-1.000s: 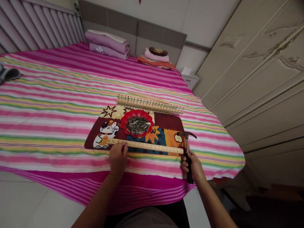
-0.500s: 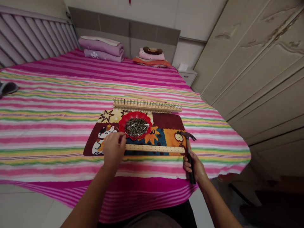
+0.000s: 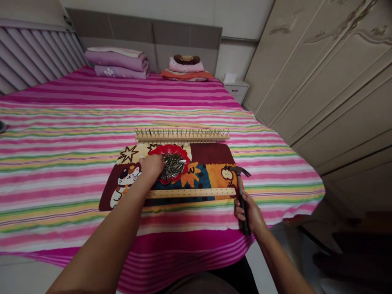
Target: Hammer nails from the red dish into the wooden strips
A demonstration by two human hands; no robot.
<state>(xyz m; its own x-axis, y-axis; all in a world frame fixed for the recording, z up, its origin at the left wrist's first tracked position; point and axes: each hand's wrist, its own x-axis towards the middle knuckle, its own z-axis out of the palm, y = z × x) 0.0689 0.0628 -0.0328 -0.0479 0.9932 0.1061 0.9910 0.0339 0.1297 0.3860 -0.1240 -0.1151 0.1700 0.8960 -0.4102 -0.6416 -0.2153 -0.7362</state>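
My left hand (image 3: 152, 166) is at the left side of a red scalloped bowl (image 3: 183, 152), its fingertips over the rim by the nails (image 3: 173, 166). Those fingertips are partly hidden, so I cannot tell whether they grip anything. In my right hand (image 3: 249, 210) is a claw hammer (image 3: 240, 175), held by its black handle with the head pointing away from me. A wooden strip with rows of small holes (image 3: 192, 192) lies in front of the bowl; my left forearm covers its left end. All this rests on a patterned mat (image 3: 211, 155).
Behind the bowl lie wooden strips studded with upright nails (image 3: 183, 136), and a plain strip (image 3: 180, 124) beyond them. The striped bed (image 3: 76, 147) carries folded purple blankets (image 3: 118, 61) and a stack of pillows (image 3: 186, 69) by the headboard. A wardrobe (image 3: 321, 90) stands on the right.
My left hand has moved forward from the left end of the holed strip to the bowl of nails. My right hand keeps hold of the hammer. The view has shifted slightly.
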